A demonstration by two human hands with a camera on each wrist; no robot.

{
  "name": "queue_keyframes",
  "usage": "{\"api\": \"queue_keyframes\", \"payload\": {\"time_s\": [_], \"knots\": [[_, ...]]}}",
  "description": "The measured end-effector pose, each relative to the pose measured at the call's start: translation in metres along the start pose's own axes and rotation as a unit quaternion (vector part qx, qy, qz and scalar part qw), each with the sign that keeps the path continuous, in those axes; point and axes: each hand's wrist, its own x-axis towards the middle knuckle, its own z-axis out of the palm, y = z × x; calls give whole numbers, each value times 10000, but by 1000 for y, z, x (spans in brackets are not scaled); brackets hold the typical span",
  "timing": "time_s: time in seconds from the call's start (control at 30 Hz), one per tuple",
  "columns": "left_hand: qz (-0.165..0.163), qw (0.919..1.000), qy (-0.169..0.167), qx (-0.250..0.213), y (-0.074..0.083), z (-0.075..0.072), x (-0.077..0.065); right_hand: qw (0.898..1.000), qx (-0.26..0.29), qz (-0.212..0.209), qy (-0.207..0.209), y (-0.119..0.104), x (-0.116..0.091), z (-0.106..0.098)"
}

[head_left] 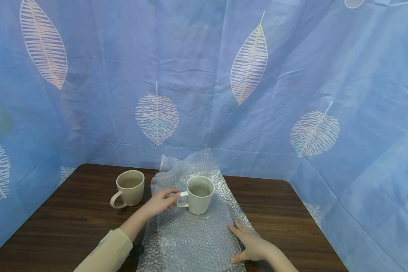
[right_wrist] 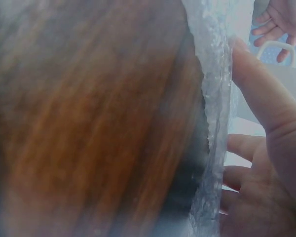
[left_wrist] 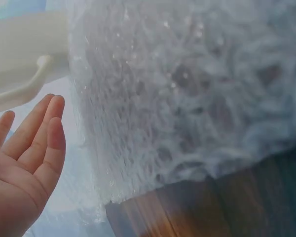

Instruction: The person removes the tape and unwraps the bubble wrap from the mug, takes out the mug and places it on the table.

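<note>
A pale mug (head_left: 200, 196) stands upright on a sheet of bubble wrap (head_left: 197, 241), its handle toward the left. My left hand (head_left: 161, 202) is at that handle, fingertips right beside it. Seen from the left wrist, the fingers of the hand (left_wrist: 32, 153) are extended and loosely spread below the mug handle (left_wrist: 27, 91). My right hand (head_left: 249, 241) rests on the right edge of the wrap with its fingers spread. In the right wrist view, the thumb (right_wrist: 266, 89) and fingers lie along the wrap's edge (right_wrist: 212, 113).
A second, beige mug (head_left: 130, 189) stands on the dark wooden table (head_left: 71, 211), left of the wrap, its handle facing left. Behind the table hangs a blue curtain (head_left: 197, 68) with white leaf prints; the wrap's far end reaches it.
</note>
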Motion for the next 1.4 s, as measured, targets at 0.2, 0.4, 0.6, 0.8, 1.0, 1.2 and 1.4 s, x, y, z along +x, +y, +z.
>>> {"api": "queue_keyframes", "payload": {"time_s": [0.2, 0.4, 0.6, 0.8, 1.0, 1.2, 1.4], "knots": [[-309, 9992, 50, -243, -2, 2, 0, 10000, 31, 24, -29, 0, 0, -1], [-463, 9977, 7, -488, -3, 5, 0, 10000, -4, 33, -14, -1, -1, -1], [-624, 9959, -82, -653, 0, 9, 0, 10000, 27, -55, 26, -1, -1, 0], [-911, 9929, 91, -755, 4, 16, 1, 9999, 37, -97, 44, 0, 0, 1], [-1100, 9910, 202, -735, 10, 20, 0, 9999, 14, -94, 41, 0, -1, 0], [-1296, 9891, 180, -670, 16, 22, 0, 9999, 77, -106, 36, 0, -2, 1], [-1344, 9878, 106, -781, 22, 22, -2, 9999, 126, -49, 35, 0, -3, 0]]}}
